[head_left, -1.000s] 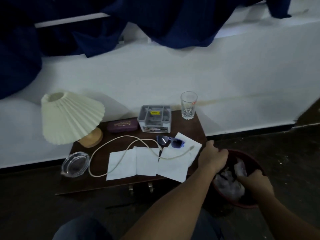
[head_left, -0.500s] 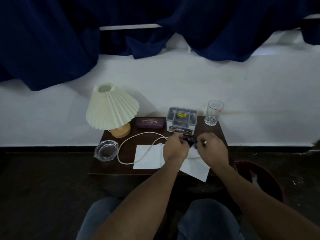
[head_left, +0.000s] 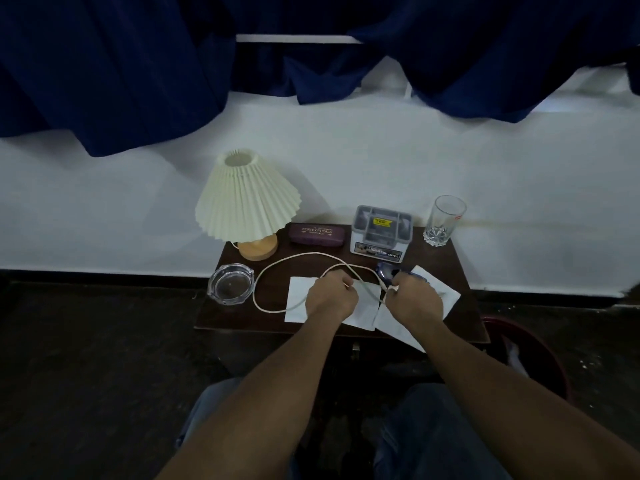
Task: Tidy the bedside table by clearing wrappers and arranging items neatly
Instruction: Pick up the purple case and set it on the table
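On the dark wooden bedside table [head_left: 457, 265] a cream lamp cord [head_left: 294, 259] loops across white paper napkins [head_left: 296, 303]. My left hand [head_left: 330, 299] pinches the cord near the middle of the table. My right hand [head_left: 414, 299] grips the cord's free end, just in front of blue sunglasses [head_left: 386, 271]. The sunglasses lie partly hidden behind my right hand. At the back stand a pleated cream lamp [head_left: 247, 202], a purple glasses case [head_left: 316, 233], a grey organiser box [head_left: 381, 233] and a drinking glass [head_left: 443, 220].
A clear glass ashtray [head_left: 230, 284] sits at the table's left front corner. A dark red bin [head_left: 530, 362] with white wrappers stands on the floor to the right. Dark blue curtains hang over the white wall behind. My knees are below the table's front edge.
Both hands left the bin on the right and came to the table. They were at the sunglasses half a second ago and now hold the lamp cord.
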